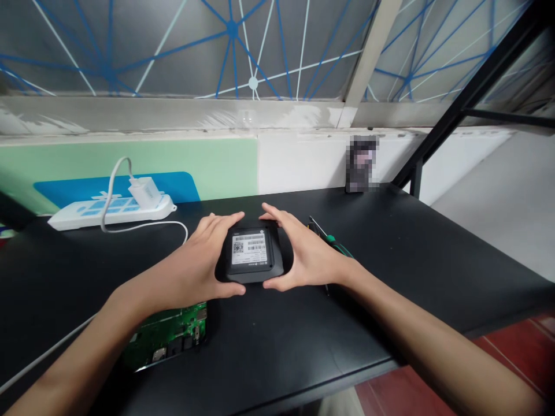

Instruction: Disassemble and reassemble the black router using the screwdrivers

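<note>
A squarish black device [277, 263] with rounded corners lies between my two hands, its face up with a white label [250, 249] of printed text, barcodes and a QR code. My left hand [203, 260] grips its left side, thumb at the near edge and fingers around the far edge. On the right side, my right hand [306, 251] holds it the same way. A green circuit board [184, 332] lies partly hidden under my left forearm. Just behind my right wrist is a screwdriver with a green handle [336, 241], mostly covered by the hand.
On the black table [277, 358], a white power strip [113, 211] with a white charger [146, 192] stands at the back left. Its white cable [182, 227] runs under my left arm. A pixelated upright object [361, 164] leans on the back wall. Black metal bars [446, 124] rise at right.
</note>
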A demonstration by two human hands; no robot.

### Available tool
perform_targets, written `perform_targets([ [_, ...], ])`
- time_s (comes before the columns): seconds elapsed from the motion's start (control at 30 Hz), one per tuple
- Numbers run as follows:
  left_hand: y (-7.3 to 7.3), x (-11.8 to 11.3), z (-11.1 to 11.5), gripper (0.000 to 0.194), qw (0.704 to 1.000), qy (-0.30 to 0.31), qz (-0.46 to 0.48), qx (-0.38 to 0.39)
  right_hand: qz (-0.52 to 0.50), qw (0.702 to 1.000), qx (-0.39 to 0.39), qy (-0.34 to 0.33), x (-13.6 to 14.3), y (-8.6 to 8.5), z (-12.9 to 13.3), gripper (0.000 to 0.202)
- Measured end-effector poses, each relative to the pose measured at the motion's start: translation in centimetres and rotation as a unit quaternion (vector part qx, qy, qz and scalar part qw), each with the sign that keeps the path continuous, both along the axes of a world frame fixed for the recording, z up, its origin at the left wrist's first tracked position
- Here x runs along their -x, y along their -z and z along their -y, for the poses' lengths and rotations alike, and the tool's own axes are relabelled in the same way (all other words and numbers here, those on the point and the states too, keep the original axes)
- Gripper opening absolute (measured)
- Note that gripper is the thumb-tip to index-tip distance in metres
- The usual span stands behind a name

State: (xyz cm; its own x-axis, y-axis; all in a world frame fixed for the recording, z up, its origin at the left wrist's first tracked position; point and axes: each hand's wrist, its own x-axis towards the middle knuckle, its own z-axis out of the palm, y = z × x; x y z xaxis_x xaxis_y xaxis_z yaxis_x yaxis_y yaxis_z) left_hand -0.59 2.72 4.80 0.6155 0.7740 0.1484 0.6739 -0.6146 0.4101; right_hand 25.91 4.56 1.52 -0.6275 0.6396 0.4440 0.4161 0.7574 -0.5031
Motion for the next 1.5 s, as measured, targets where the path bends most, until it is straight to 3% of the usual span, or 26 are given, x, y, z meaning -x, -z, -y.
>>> perform_targets([
  [0.23,-0.4,-1.8,0.5,0.101,0.998,0.038,-0.018,-0.046,0.020,0.998,-0.056,0.003,0.7,-0.1,0.6,0.130],
  [0.47,-0.1,-2.0,0.4,0.102,0.997,0.053,0.005,-0.053,0.046,0.996,-0.071,0.012,1.1,0.1,1.1,0.132],
  [0.73,0.9,-1.1,-0.4,0.108,0.994,0.005,0.105,-0.005,-0.030,0.999,0.019,-0.011,0.7,1.1,0.3,0.149],
  [0.97,1.3,-1.1,-0.8,0.115,0.981,0.008,0.192,0.011,-0.025,0.994,0.108,-0.003,1.4,1.6,0.2,0.155],
  [1.27,1.9,-1.2,-1.1,0.123,0.961,0.036,0.257,0.091,-0.056,0.988,0.128,-0.063,2.7,2.7,-0.6,0.162],
  [1.5,2.4,-1.0,-1.4,0.118,0.954,0.036,0.277,0.104,-0.078,0.988,0.123,-0.054,2.8,2.9,-0.8,0.162],
])
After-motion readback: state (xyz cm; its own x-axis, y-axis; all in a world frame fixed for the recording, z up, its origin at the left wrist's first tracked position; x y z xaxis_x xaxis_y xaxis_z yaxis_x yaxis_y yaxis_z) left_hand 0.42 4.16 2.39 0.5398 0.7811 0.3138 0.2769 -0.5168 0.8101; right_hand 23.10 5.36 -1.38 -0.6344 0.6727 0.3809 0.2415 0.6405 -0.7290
